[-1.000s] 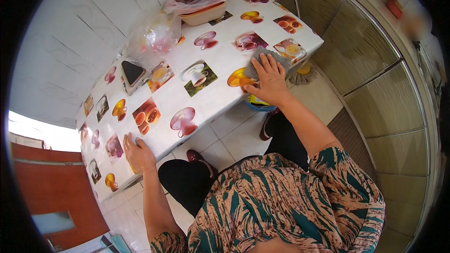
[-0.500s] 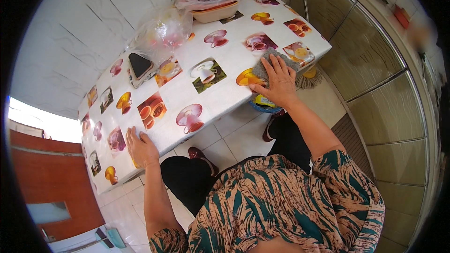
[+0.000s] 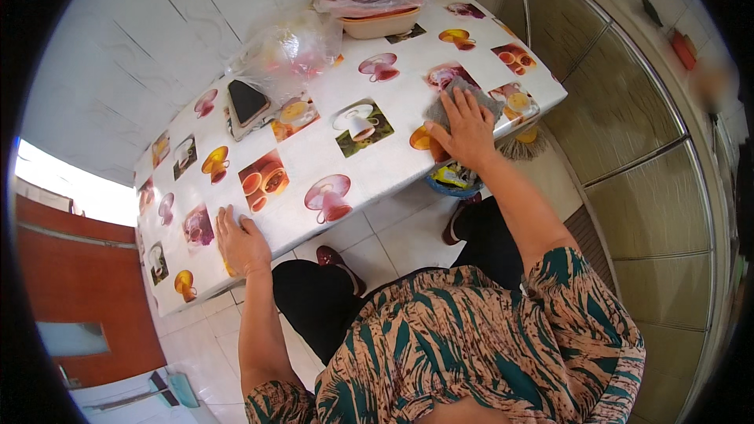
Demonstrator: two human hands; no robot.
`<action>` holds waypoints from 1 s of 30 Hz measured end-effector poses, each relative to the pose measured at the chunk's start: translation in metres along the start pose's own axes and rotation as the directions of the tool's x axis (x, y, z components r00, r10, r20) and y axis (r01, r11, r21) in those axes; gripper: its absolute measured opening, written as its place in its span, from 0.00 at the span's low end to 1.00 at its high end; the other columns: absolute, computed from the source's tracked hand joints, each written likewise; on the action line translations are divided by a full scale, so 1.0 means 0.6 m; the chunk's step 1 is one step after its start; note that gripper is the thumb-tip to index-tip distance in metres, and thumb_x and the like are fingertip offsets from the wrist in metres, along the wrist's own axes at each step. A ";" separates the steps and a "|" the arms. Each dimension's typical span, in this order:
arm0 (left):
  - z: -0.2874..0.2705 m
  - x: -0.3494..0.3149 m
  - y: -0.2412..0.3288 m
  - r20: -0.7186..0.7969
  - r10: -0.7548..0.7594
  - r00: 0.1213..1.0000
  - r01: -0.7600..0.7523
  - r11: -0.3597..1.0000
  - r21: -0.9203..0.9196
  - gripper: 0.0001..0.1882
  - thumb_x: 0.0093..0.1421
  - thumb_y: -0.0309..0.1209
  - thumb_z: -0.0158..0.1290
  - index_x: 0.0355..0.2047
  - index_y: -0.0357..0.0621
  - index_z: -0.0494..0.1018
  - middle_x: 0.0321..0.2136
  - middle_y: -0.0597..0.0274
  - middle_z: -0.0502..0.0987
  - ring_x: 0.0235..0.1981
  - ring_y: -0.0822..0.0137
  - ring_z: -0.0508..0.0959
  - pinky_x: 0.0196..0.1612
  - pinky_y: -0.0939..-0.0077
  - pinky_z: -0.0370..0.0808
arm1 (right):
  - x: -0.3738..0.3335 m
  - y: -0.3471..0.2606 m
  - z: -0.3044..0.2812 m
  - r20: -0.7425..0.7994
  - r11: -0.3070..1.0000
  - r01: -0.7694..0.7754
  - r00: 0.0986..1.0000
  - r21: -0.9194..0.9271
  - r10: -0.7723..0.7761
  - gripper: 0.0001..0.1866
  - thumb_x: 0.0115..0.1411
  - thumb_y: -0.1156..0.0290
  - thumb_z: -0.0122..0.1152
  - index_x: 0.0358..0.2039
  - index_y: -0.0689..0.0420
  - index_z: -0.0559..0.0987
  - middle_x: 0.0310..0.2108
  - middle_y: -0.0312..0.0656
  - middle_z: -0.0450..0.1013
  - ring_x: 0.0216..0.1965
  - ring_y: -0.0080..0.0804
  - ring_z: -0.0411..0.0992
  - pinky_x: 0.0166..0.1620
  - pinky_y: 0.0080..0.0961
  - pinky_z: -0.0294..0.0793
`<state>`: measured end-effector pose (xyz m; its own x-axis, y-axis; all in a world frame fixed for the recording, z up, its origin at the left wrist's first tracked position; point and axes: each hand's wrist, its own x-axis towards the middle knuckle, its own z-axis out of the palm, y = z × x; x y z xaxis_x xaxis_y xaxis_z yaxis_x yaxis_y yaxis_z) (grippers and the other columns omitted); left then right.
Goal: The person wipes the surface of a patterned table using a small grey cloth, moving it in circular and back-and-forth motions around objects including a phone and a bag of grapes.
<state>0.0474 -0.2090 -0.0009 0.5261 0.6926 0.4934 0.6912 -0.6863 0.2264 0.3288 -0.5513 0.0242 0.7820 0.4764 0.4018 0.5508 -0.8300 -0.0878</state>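
One left hand (image 3: 245,243), in the head view, is lying open and flat near the front edge of a table's white, cup-printed tablecloth (image 3: 369,180). The right hand (image 3: 475,132) is resting open on a grey cloth (image 3: 442,112) near the table's right end, fingers spreading over it, not closing around it. Toward the pale wall (image 3: 126,71), a clear plastic bag (image 3: 290,51) and a cream basin (image 3: 381,27) are sitting. Olive cabinet doors (image 3: 636,126) are curving along the right; pale floor tiles (image 3: 220,353) are showing below, a red-brown door (image 3: 86,267) standing lower left.
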 end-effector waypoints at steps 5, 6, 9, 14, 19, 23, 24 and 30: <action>-0.008 -0.002 0.007 0.014 -0.027 1.000 0.027 1.000 0.011 0.20 0.63 0.34 0.45 0.54 0.41 0.69 0.59 0.52 0.68 0.62 0.52 0.65 0.63 0.59 0.61 | -0.059 -0.091 -0.011 0.012 0.967 0.224 0.974 0.121 -0.227 0.35 0.63 0.45 0.48 0.65 0.53 0.63 0.66 0.49 0.56 0.68 0.45 0.51 0.65 0.46 0.47; -0.008 -0.001 0.006 0.014 -0.030 0.999 0.030 1.000 0.007 0.20 0.63 0.35 0.45 0.54 0.41 0.69 0.59 0.52 0.68 0.62 0.52 0.64 0.63 0.59 0.61 | -0.070 -0.104 -0.018 0.008 0.950 0.270 0.962 0.160 -0.275 0.35 0.63 0.45 0.48 0.65 0.53 0.62 0.66 0.48 0.56 0.68 0.45 0.51 0.66 0.46 0.47; -0.006 0.000 0.002 0.014 -0.031 0.999 0.031 1.000 0.003 0.20 0.63 0.35 0.45 0.54 0.42 0.69 0.59 0.53 0.68 0.62 0.53 0.64 0.63 0.59 0.60 | -0.066 -0.086 -0.025 0.024 0.928 0.291 0.952 0.231 -0.305 0.31 0.63 0.50 0.50 0.64 0.49 0.64 0.66 0.44 0.57 0.67 0.39 0.53 0.65 0.47 0.51; -0.010 -0.002 0.007 0.007 -0.036 0.999 0.036 0.999 0.007 0.20 0.63 0.35 0.45 0.54 0.42 0.69 0.59 0.53 0.68 0.62 0.53 0.64 0.64 0.60 0.60 | -0.015 0.059 -0.003 0.005 0.996 0.039 0.999 0.082 -0.040 0.28 0.64 0.52 0.51 0.63 0.46 0.66 0.65 0.41 0.60 0.66 0.37 0.56 0.63 0.49 0.54; -0.011 -0.002 0.019 0.008 -0.046 0.999 0.046 0.999 0.000 0.20 0.63 0.35 0.45 0.53 0.41 0.69 0.59 0.53 0.68 0.62 0.53 0.64 0.64 0.60 0.59 | 0.008 0.086 0.026 -0.138 0.964 -0.229 0.968 -0.133 0.211 0.30 0.63 0.50 0.50 0.63 0.51 0.66 0.64 0.45 0.61 0.67 0.40 0.55 0.63 0.47 0.53; -0.014 -0.004 0.013 -0.001 -0.040 0.999 0.040 0.999 0.006 0.20 0.63 0.34 0.45 0.53 0.40 0.70 0.59 0.53 0.69 0.62 0.53 0.64 0.64 0.60 0.60 | -0.015 -0.061 0.027 -0.093 0.998 0.056 0.994 0.026 -0.054 0.35 0.60 0.46 0.52 0.62 0.56 0.65 0.63 0.48 0.60 0.65 0.46 0.55 0.63 0.49 0.52; -0.013 -0.004 0.009 -0.003 -0.039 0.999 0.039 0.999 0.013 0.20 0.63 0.34 0.45 0.53 0.40 0.70 0.58 0.53 0.69 0.62 0.53 0.65 0.64 0.60 0.60 | -0.029 -0.111 0.024 -0.083 0.987 0.148 0.986 0.059 -0.142 0.36 0.61 0.46 0.52 0.62 0.57 0.65 0.63 0.47 0.59 0.66 0.44 0.53 0.63 0.49 0.52; -0.005 -0.001 0.008 0.002 -0.020 1.000 0.020 1.000 0.009 0.20 0.62 0.34 0.45 0.53 0.39 0.70 0.58 0.52 0.69 0.61 0.52 0.65 0.63 0.59 0.61 | -0.073 -0.317 0.003 0.026 0.825 0.387 0.900 0.412 -0.435 0.37 0.62 0.43 0.48 0.62 0.61 0.65 0.66 0.52 0.55 0.69 0.46 0.48 0.66 0.47 0.46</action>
<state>0.0491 -0.2134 0.0023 0.5133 0.7067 0.4870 0.7061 -0.6703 0.2284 0.1902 -0.4138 0.0217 0.4721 0.7973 0.3761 0.8769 -0.3811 -0.2928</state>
